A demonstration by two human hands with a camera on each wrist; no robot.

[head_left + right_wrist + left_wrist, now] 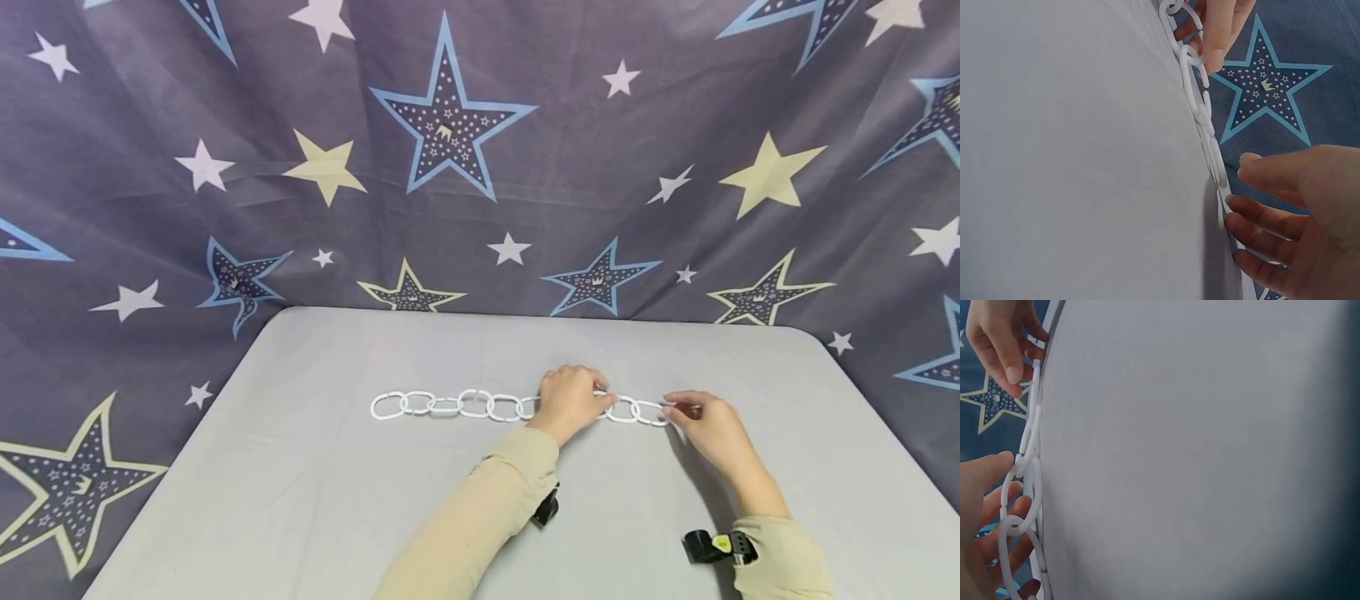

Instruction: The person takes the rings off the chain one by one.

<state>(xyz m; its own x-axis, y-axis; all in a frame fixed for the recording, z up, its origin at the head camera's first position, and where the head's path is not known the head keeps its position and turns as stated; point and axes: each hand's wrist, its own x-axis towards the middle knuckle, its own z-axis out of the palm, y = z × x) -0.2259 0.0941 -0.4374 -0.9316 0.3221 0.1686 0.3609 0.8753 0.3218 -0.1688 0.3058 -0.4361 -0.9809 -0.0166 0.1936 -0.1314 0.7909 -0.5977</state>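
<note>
A chain of white plastic links [475,404] lies stretched from left to right across the grey table. My left hand [568,402] reaches over its right half and holds a link between thumb and fingers; the palm and fingers hide several links in the head view. In the left wrist view, links pass in front of the curled fingers [1015,550]. My right hand [708,429] is at the chain's right end. Its thumb and fingers are spread around the last link [1217,165], with a gap between them in the right wrist view.
The grey-covered table [300,500] has rounded far corners. Behind and beside it hangs a dark curtain [570,150] with a star pattern. A black strap device [712,546] sits at the right wrist, and another [547,507] at the left.
</note>
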